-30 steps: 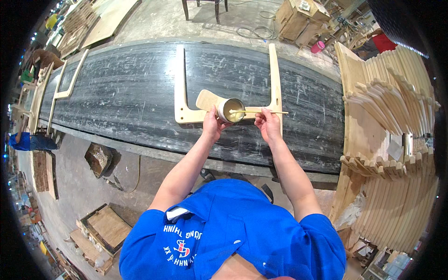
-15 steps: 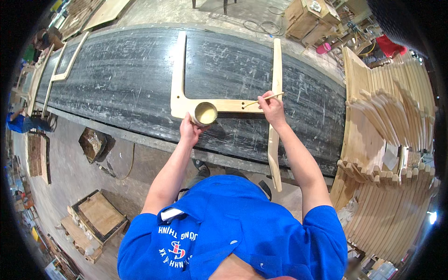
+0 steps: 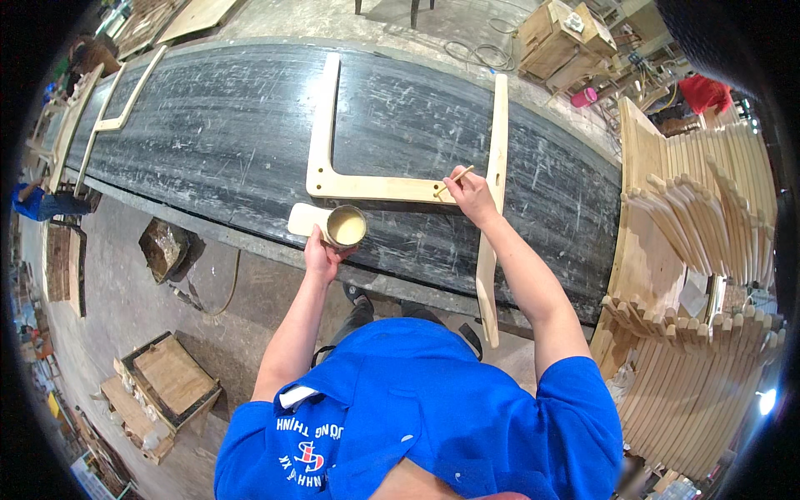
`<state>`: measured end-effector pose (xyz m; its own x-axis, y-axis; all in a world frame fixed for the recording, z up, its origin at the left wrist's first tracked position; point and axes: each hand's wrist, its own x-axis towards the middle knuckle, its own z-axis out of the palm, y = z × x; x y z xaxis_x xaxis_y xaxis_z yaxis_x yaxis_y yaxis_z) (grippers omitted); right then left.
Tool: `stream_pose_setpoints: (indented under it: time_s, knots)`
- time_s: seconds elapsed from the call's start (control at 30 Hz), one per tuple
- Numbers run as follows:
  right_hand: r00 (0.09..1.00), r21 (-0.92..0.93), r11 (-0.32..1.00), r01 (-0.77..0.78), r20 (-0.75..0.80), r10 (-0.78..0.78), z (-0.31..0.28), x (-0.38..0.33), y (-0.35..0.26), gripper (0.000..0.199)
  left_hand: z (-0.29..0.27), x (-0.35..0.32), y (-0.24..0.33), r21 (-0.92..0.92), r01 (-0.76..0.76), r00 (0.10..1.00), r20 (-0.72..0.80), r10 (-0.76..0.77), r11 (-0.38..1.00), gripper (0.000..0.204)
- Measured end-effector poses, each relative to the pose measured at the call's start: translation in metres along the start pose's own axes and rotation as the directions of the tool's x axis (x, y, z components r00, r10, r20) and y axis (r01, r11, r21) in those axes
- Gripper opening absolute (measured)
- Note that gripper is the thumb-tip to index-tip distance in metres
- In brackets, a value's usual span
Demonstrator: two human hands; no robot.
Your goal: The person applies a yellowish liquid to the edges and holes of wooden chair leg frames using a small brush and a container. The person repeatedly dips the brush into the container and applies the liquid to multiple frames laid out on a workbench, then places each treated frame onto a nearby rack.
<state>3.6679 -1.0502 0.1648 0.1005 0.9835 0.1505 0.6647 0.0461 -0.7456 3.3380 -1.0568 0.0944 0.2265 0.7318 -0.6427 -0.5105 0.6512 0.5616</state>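
Note:
My left hand [image 3: 323,257] is closed around a round tub [image 3: 346,227] of pale yellow, thick-looking liquid, held near the table's front edge. A pale flat piece with rounded corners [image 3: 303,218] juts out beside the tub; whether it is joined to it I cannot tell. A thin wooden stick [image 3: 457,177] is pinched in my right hand [image 3: 472,198], its lower end at the dark holes in the crosspiece of a light wooden frame [image 3: 379,185]. That frame lies on the dark table, with one upright at the left and a long curved leg [image 3: 498,158] at the right.
The scratched dark table [image 3: 225,142] runs far to the left, where another wooden frame [image 3: 125,112] lies. Stacked wooden parts [image 3: 700,225] crowd the right side. A low wooden box [image 3: 173,379] and a dark bin [image 3: 165,250] stand on the floor. A person in blue [image 3: 42,200] is far left.
My left hand has drawn the tub down and left, off the frame's corner, exposing a second hole there and the pale flat piece. My right hand has shifted slightly left with the stick tilted more upright.

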Motion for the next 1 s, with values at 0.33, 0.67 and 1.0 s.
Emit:
stream_pose_setpoints:
  time_s: [0.33,0.67,1.0]
  knots:
    - [0.996,0.050,0.995,-0.086,-0.025,0.087,-0.007,0.008,0.007,0.017,-0.002,-0.004,-0.005,-0.035,-0.028,1.000,0.001,0.028,0.999,0.049]
    - [0.829,-0.121,0.949,0.292,0.526,-0.189,-0.026,0.033,0.012,0.005,-0.005,-0.008,-0.008,0.037,-0.015,1.000,0.005,0.015,0.999,0.052]
    - [0.878,0.085,0.962,0.258,0.394,-0.270,-0.065,0.032,0.001,0.009,0.021,0.000,-0.018,0.032,-0.089,0.995,0.043,0.088,0.996,0.047]
